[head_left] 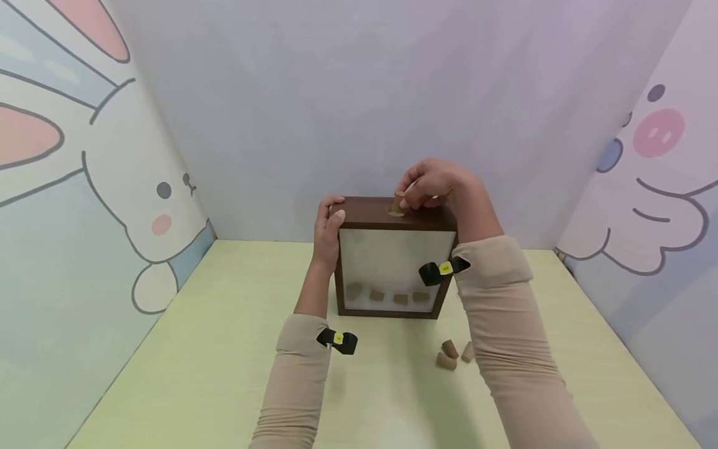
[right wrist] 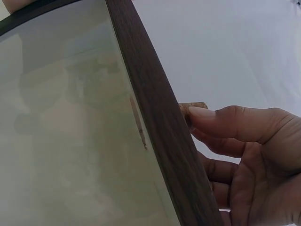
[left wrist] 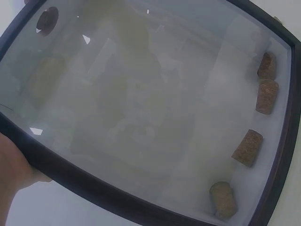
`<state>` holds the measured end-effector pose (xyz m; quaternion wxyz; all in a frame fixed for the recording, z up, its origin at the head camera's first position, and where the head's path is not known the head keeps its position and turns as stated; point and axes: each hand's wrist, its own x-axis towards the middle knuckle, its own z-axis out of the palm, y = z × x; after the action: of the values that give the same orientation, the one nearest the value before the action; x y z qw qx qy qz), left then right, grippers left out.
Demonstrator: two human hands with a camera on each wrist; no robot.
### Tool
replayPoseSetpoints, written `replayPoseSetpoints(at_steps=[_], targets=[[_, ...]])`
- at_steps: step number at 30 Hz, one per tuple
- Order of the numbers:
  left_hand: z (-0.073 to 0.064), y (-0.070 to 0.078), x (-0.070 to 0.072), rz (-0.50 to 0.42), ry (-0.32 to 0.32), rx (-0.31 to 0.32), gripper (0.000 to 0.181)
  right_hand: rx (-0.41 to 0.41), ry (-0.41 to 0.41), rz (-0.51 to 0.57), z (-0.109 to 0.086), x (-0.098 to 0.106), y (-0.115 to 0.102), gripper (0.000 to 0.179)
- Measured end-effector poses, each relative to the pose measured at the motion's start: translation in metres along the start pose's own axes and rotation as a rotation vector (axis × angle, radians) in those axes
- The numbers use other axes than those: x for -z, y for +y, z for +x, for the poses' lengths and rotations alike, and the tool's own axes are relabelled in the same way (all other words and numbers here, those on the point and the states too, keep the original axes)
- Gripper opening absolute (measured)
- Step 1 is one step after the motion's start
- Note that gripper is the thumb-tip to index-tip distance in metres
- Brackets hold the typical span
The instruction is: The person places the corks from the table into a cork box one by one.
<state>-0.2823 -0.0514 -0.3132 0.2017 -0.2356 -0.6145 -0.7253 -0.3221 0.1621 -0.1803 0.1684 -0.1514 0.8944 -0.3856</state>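
Note:
A dark brown wooden box frame (head_left: 359,219) with a clear front panel stands upright on the table. My left hand (head_left: 327,236) grips its upper left corner, fingers over the top and thumb at the front. Above the round hole (head_left: 396,214) in the top side, my right hand (head_left: 440,184) pinches a cork stopper (head_left: 399,199) between thumb and fingers; the cork's lower end meets the hole. In the right wrist view, the wooden edge partly hides this cork (right wrist: 194,104). Several corks (left wrist: 267,96) lie inside along the bottom, behind the panel.
Three loose corks (head_left: 447,361) lie on the pale yellow-green table (head_left: 241,374), in front of the frame and to its right, close to my right forearm. A light wall (head_left: 336,93) rises behind, with cartoon-printed panels on both sides.

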Motion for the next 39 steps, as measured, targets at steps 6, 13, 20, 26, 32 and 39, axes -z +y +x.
replayPoseSetpoints(at_steps=[6,13,20,26,32,39], targets=[[0.001,-0.002,0.0,-0.002,0.004,0.007,0.046,-0.011,-0.03,0.0,0.002,0.002,0.001,0.024],[-0.001,-0.002,-0.002,-0.003,0.003,0.02,0.047,0.118,0.008,-0.071,-0.024,-0.002,0.004,0.032],[0.0,-0.002,-0.002,-0.002,0.005,0.005,0.045,0.308,0.079,-0.098,-0.064,-0.015,0.018,0.037],[-0.001,-0.002,-0.002,0.009,-0.003,0.007,0.046,0.404,0.136,-0.112,-0.086,-0.023,0.033,0.035],[0.001,0.0,-0.003,0.01,-0.005,0.002,0.046,0.477,0.142,-0.046,-0.103,-0.03,0.049,0.034],[0.0,0.0,-0.002,0.021,-0.011,0.019,0.047,0.419,0.189,0.032,-0.116,-0.043,0.075,0.032]])
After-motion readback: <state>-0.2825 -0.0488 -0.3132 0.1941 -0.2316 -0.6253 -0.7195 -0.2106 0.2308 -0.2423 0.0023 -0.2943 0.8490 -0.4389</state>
